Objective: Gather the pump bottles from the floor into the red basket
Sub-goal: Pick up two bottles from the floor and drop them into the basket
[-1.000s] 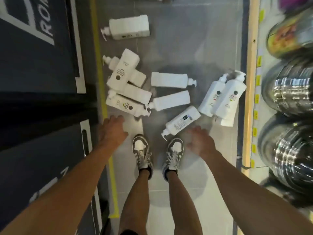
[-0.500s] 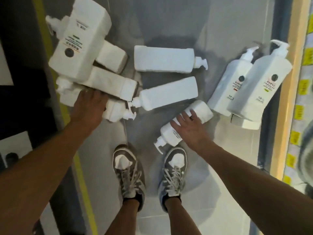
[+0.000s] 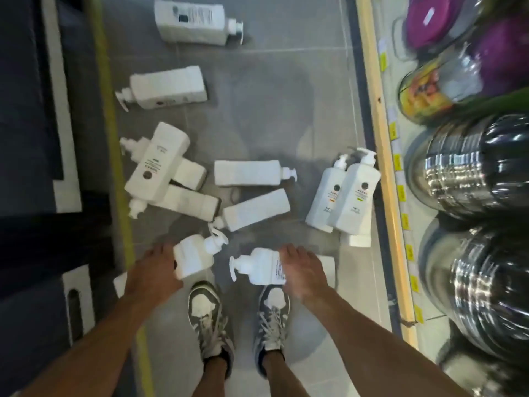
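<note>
Several white pump bottles lie scattered on the grey tiled floor. My left hand (image 3: 153,272) grips one white pump bottle (image 3: 194,255), lifted above the floor with its pump pointing up and right. My right hand (image 3: 303,272) grips a second pump bottle (image 3: 259,266), its pump pointing left. A pile of bottles (image 3: 159,167) lies at the left, two more bottles (image 3: 252,191) in the middle, and a pair of labelled bottles (image 3: 343,196) at the right. Two further bottles (image 3: 169,88) lie farther away. No red basket is in view.
My two feet in grey sneakers (image 3: 209,316) stand just below the held bottles. A shelf edge with yellow tags (image 3: 383,156) runs along the right, holding shiny steel bowls (image 3: 472,173) and lidded containers. A yellow floor line (image 3: 114,138) and dark mat border the left.
Both hands closed on bottles lying on the floor and lifted them toward me. The view pulled back and up, showing more of the floor and the farther bottles.
</note>
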